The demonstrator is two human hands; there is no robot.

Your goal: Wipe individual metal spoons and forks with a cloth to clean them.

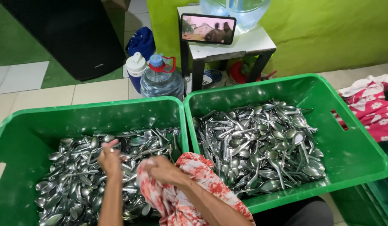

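Note:
Two green plastic crates stand side by side, each heaped with several metal spoons. Over the left crate (18,125) my left hand (110,158) reaches into the spoon pile (72,180), fingers bent among the spoons; whether it grips one I cannot tell. My right hand (160,168) is closed on a red-and-white patterned cloth (202,180) that drapes over my forearm at the divide between the crates. The right crate (353,142) holds its own spoon pile (261,142), untouched by either hand.
Behind the crates stand a large water bottle (161,79), a white-lidded blue jug (136,67) and a small white table (252,42) carrying a phone (208,28) showing a video. A pink floral cloth (370,109) lies at the right. A dark speaker (72,33) stands at the back left.

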